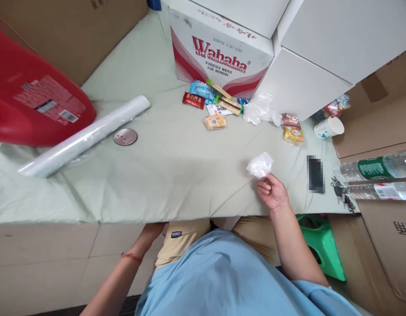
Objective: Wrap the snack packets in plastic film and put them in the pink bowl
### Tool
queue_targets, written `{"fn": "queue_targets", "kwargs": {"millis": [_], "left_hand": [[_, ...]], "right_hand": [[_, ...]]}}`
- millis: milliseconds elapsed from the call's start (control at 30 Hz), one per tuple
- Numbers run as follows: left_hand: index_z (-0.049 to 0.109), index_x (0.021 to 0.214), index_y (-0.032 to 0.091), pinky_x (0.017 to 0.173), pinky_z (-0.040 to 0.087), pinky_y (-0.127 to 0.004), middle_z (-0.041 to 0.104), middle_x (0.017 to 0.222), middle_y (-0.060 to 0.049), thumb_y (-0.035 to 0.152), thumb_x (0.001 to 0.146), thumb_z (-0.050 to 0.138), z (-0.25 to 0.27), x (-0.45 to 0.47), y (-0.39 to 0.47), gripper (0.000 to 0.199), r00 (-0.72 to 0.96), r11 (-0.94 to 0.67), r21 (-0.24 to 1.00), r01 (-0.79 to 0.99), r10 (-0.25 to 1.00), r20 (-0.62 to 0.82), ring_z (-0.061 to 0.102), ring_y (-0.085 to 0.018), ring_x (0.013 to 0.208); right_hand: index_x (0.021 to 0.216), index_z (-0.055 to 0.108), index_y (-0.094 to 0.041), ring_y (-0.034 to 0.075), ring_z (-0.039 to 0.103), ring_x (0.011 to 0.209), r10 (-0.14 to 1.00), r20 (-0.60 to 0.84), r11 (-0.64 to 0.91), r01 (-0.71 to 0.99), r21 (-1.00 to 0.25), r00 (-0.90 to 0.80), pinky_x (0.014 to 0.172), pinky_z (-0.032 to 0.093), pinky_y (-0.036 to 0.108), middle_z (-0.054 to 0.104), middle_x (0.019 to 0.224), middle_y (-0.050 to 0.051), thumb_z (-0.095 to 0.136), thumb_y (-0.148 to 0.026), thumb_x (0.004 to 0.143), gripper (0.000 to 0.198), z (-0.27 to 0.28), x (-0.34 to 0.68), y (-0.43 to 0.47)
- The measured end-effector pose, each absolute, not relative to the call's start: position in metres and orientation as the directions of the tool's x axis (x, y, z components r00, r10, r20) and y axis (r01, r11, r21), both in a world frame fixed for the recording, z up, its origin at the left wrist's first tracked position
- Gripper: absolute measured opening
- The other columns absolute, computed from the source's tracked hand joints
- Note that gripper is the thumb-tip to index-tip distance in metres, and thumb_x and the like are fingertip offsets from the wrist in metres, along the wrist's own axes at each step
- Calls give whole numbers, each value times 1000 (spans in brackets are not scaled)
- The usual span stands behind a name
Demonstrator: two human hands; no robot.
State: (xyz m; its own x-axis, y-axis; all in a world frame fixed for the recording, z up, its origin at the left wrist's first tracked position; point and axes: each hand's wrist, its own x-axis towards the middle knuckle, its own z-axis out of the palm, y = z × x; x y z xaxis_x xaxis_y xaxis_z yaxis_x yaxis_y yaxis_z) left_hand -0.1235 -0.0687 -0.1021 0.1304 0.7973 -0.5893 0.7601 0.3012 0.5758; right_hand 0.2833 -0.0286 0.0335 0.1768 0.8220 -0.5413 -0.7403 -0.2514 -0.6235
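Note:
My right hand (273,192) is closed, its thumb and fingers pinching the edge of a crumpled white plastic bag (260,165) above the table. Below the table's front edge, beside my thigh, is my left hand (152,231); its fingers are hidden. Another crumpled clear-white plastic bag (257,109) lies farther back. Near it are a yellow snack packet (292,135), a brown packet (291,120) and a beige wrapped biscuit (215,122). A red packet (193,100) and a blue packet (203,89) lie against the Wahaha carton (222,52).
On the left stand a large red jug (41,92), a plastic-wrapped white roll (87,136) and a round metal lid (125,137). Toward the right are a paper cup (329,127), a blurred dark phone-like object (315,174), keys (343,193) and two plastic bottles (374,167). A green stool (331,250) stands below.

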Motion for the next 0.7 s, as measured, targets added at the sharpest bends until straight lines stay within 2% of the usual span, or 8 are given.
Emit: {"fn": "queue_targets", "kwargs": {"millis": [67, 133, 200, 267, 333, 433, 533, 700], "left_hand": [[68, 75, 19, 73, 51, -35, 73, 83, -9, 29, 93, 59, -82, -126, -74, 22, 163, 285, 567, 773, 775, -611, 70, -30, 88], [62, 72, 22, 66, 42, -30, 65, 71, -4, 37, 92, 59, -48, -124, -78, 26, 313, 221, 640, 736, 727, -611, 62, -22, 72], [54, 70, 22, 60, 35, -27, 54, 65, 1, 50, 96, 55, -8, -112, -81, 39, 546, 219, 795, 566, 623, -561, 49, -16, 63], [55, 76, 21, 61, 35, -26, 50, 67, 3, 58, 98, 54, 27, -90, -79, 43, 659, 322, 877, 357, 579, -480, 43, -13, 63], [59, 88, 21, 62, 38, -26, 52, 73, 2, 59, 99, 55, 48, -57, -72, 40, 614, 396, 900, 181, 669, -418, 44, -13, 66], [64, 107, 21, 73, 47, -28, 64, 104, -6, 49, 93, 69, 52, -3, -53, 32, 448, 274, 960, 62, 852, -272, 58, -16, 87], [62, 130, 22, 73, 51, -30, 63, 130, -13, 45, 83, 80, 41, 38, -33, 55, 377, 254, 967, -19, 897, -229, 63, -21, 101], [70, 86, 19, 75, 51, -29, 70, 92, -5, 49, 83, 80, 29, 61, -15, 31, 367, 208, 974, -86, 916, -163, 64, -18, 87]], "right_hand": [[85, 57, -21, 0, 33, 34, 827, -546, -284, -737, -613, 135, 29, 30, 9, 62, 66, -9, 81, -16, 81, 25, 31, 286, -34], [85, 56, -21, 0, 30, 33, 841, -535, -317, -734, -601, 75, 29, 30, 9, 61, 65, -9, 78, -17, 84, 22, 30, 287, -39], [85, 57, -21, 0, 31, 33, 857, -515, -340, -732, -590, 16, 29, 31, 8, 59, 63, -9, 77, -14, 84, 21, 29, 284, -43], [86, 58, -20, 0, 31, 34, 871, -489, -359, -724, -589, -34, 30, 31, 8, 60, 63, -9, 78, -12, 81, 23, 28, 278, -46], [87, 59, -19, -1, 28, 34, 881, -465, -381, -706, -597, -83, 30, 32, 7, 61, 64, -9, 80, -13, 80, 24, 27, 270, -48], [86, 60, -19, -1, 22, 35, 887, -443, -409, -665, -625, -129, 30, 30, 8, 62, 64, -8, 84, -18, 79, 25, 28, 256, -50], [84, 60, -20, -1, 20, 35, 879, -450, -444, -615, -652, -158, 30, 27, 9, 59, 60, -9, 87, -25, 77, 28, 30, 242, -57], [85, 63, -20, 1, 23, 35, 820, -537, -560, -464, -686, -196, 31, 18, 14, 60, 56, -6, 92, -43, 71, 39, 32, 223, -72]]}}
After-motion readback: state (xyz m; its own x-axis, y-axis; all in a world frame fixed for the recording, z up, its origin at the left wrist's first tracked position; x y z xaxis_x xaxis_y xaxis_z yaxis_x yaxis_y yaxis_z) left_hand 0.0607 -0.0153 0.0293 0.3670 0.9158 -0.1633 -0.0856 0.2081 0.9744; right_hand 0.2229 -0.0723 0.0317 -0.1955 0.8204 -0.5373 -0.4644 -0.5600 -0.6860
